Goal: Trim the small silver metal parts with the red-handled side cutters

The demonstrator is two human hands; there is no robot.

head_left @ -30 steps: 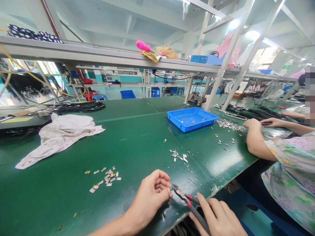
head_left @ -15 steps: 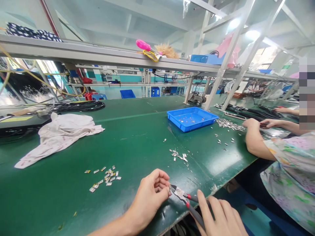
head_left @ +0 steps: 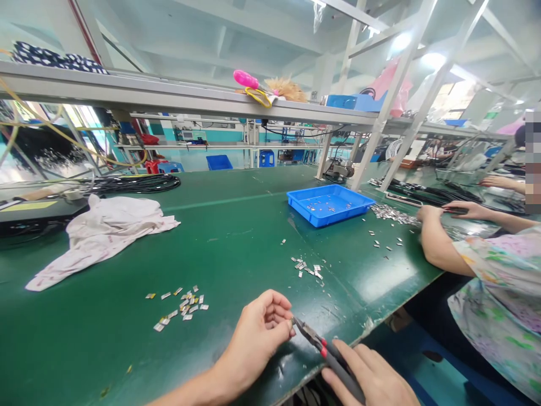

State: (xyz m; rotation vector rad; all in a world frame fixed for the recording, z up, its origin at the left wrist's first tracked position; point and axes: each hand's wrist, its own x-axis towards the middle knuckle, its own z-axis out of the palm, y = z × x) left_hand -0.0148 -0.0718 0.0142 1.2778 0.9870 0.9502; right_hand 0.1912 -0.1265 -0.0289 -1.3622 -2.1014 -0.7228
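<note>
My right hand [head_left: 372, 369] is closed round the dark grey handles of a pair of pliers [head_left: 313, 337] with red bands below the jaws. The pliers' tip points up and left, meeting the fingertips of my left hand [head_left: 264, 327]. That left hand is pinched shut; whatever lies between its thumb and forefinger is too small and too covered to name. Left of it, small flat metal pieces [head_left: 186, 304], some with yellow on them, lie scattered on the green tabletop [head_left: 220, 254]. Beyond my hands is another cluster of small silver pieces [head_left: 308, 266].
A shallow blue tray [head_left: 329, 217] with small bits stands farther back. On the left lie a crumpled white cloth [head_left: 114, 220] and coiled black cables [head_left: 139, 182]. At right a co-worker's arm [head_left: 439, 242] rests beside a heap of metal pieces [head_left: 391, 213]. A shelf [head_left: 190, 93] spans above.
My right hand has turned the pliers and brought their handles closer together. My left hand stays nearly still. At right, the co-worker's hands have shifted slightly.
</note>
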